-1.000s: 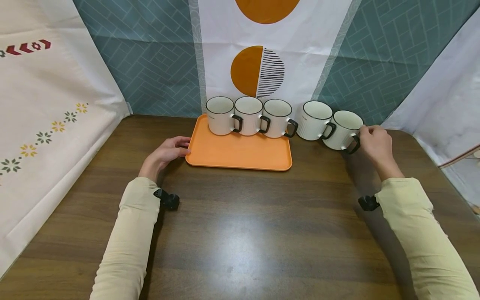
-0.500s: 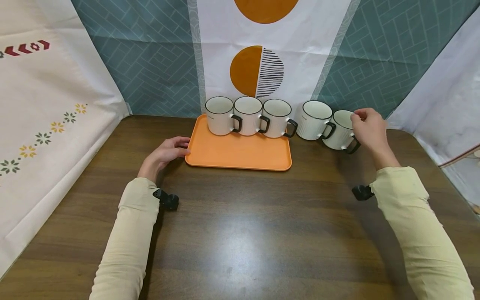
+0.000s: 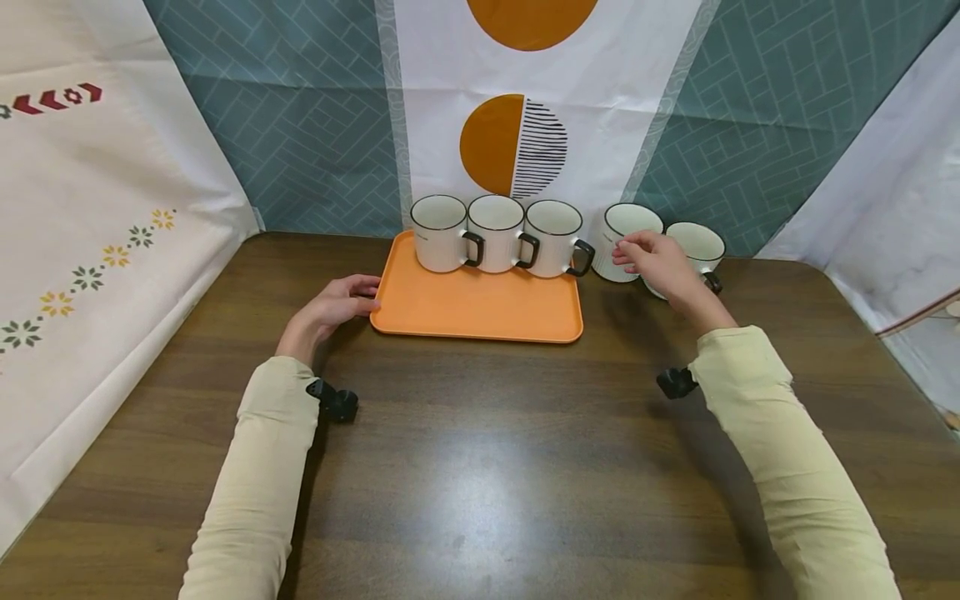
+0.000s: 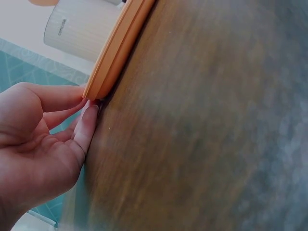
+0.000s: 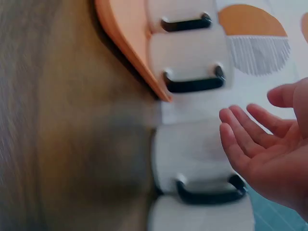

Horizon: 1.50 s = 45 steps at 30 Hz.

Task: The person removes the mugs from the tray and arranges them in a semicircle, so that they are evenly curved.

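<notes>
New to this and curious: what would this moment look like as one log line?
left hand: touches tray edge | right hand: holds nothing, near two mugs beside tray | three mugs: along tray back

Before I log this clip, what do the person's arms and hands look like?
The long, pale yellow fabric left sleeve and matching right sleeve are cuffed near the wrists. A small, black left wrist device and similar right wrist device are mounted there. The left hand and right hand wear no gloves.

Orange rectangular tray point(image 3: 480, 312), three upright white mugs point(image 3: 495, 248) along its back, two mugs point(image 3: 632, 218) beside
</notes>
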Available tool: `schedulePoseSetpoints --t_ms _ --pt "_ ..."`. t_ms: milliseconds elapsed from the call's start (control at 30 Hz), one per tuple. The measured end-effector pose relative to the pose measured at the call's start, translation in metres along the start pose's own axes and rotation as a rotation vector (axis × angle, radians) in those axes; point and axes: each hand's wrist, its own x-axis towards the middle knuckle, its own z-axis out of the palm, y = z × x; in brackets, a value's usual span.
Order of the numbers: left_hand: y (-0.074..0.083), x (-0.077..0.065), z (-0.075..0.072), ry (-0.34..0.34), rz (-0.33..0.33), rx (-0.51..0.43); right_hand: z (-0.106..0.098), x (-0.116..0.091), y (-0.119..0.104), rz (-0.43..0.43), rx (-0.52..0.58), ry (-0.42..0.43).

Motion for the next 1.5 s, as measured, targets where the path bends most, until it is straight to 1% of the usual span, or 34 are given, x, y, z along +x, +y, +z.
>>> schedulePoseSetpoints --t_ms 167,233,333,467,567,667,833,1000,1067,1167,1300,1500 --pt "-0.001 0.0 0.001 -0.003 0.009 -0.016 0.023 0.013 0.004 0.007 0.038 0.008" --pt "-0.001 0.001 0.002 -0.007 0.01 -0.023 0.029 0.017 0.006 0.025 0.086 0.021" --pt "-0.001 0.002 0.002 -0.006 0.009 -0.03 0.038 0.023 0.009 0.047 0.2 0.053" --pt "-0.002 0.002 0.001 0.001 0.006 -0.03 0.047 0.03 0.013 0.049 0.342 0.123" --pt "-0.002 0.002 0.001 0.0 0.01 -0.028 0.054 0.035 0.017 0.032 0.373 0.202" --pt "-0.003 0.003 0.002 -0.003 0.015 -0.019 0.063 0.038 0.019 0.017 0.388 0.25" --pt "-0.003 0.003 0.003 0.001 0.011 -0.025 0.074 0.043 0.02 0.025 0.482 0.229" --pt "-0.002 0.003 0.003 0.004 0.003 -0.026 0.079 0.047 0.021 -0.023 0.571 0.214" --pt "-0.001 0.003 0.002 0.004 0.0 -0.028 0.08 0.047 0.02 -0.046 0.563 0.208" --pt "0.0 0.002 0.001 0.004 -0.006 -0.032 0.082 0.046 0.018 -0.06 0.51 0.195" --pt "0.0 0.002 -0.001 0.007 -0.003 -0.034 0.083 0.047 0.016 -0.051 0.436 0.164" --pt "-0.003 0.001 -0.001 0.011 -0.004 -0.039 0.085 0.048 0.015 -0.026 0.392 0.15"
